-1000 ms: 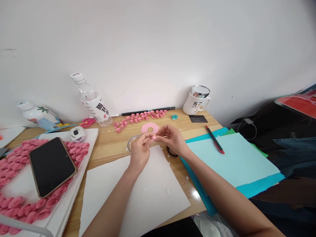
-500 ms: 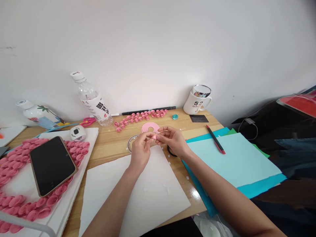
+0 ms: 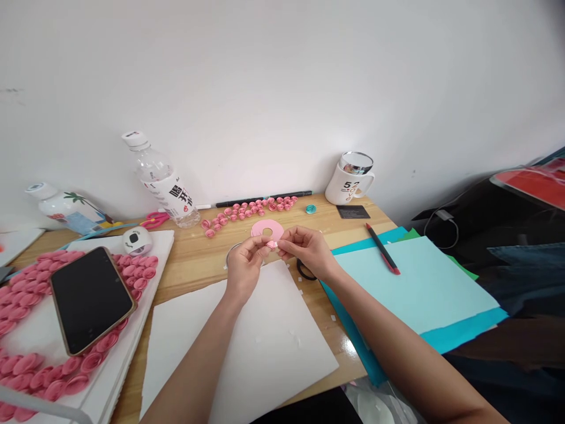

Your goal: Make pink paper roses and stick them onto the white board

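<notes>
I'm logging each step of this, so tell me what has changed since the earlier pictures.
The left hand has shifted slightly left, covering more of the ring behind it. The small pink paper piece appears turned, with a pale bit showing near the right hand. Both hands still hold the piece. The bottle, mug and pen stayed put.

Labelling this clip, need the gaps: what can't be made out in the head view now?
Head view, all:
Pink paper piece: exact shape, partly covered by left hand and right hand.
Pale ring: partly behind left hand.
Black ring: partly behind right hand.
Dark card: print too small.
Flower-covered board: cut off by left edge, partly under phone.
</notes>
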`<state>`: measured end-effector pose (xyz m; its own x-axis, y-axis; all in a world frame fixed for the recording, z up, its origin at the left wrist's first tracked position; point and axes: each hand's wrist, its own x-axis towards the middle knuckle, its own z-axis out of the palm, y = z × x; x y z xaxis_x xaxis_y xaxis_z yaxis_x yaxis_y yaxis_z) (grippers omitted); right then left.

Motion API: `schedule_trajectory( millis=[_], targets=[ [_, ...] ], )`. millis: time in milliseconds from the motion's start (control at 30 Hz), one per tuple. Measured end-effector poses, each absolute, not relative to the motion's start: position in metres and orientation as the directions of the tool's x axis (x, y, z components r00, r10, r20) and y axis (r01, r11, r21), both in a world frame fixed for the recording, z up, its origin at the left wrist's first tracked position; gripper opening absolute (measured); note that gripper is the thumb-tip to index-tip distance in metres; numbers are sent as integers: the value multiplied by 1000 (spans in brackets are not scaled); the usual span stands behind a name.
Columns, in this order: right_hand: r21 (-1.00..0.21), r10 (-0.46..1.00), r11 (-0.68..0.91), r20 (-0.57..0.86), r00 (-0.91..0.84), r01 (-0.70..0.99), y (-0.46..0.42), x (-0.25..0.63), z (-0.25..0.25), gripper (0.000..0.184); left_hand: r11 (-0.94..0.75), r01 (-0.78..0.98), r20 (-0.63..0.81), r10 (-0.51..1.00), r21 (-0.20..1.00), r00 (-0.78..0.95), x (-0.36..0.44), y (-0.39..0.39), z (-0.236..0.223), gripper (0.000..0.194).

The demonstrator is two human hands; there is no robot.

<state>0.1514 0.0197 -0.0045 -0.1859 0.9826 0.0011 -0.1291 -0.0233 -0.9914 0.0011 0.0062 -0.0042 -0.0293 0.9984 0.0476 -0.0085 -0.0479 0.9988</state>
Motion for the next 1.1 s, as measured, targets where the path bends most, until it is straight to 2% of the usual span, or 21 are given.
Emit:
schedule_trajectory(
  millis=[167,467,833,1100],
  targets=[
    [-998,979,10,21,-201,-56,19,151,-4,29,-88,82,89,996,993,-7,1,5,-1,18],
    [-998,968,-69,-64,-241,-12,19,155,-3,31,-211,253,197,977,944,80,-1,5,0,12],
    [-998,954,-58,-57,-294,8,20,157,-7,33,-236,275,217,971,932,99,-3,6,-1,10],
    [-997,953,-38,-55,-296,64,21,156,-13,31,-352,374,317,936,858,155,-3,8,-9,16]
  ],
)
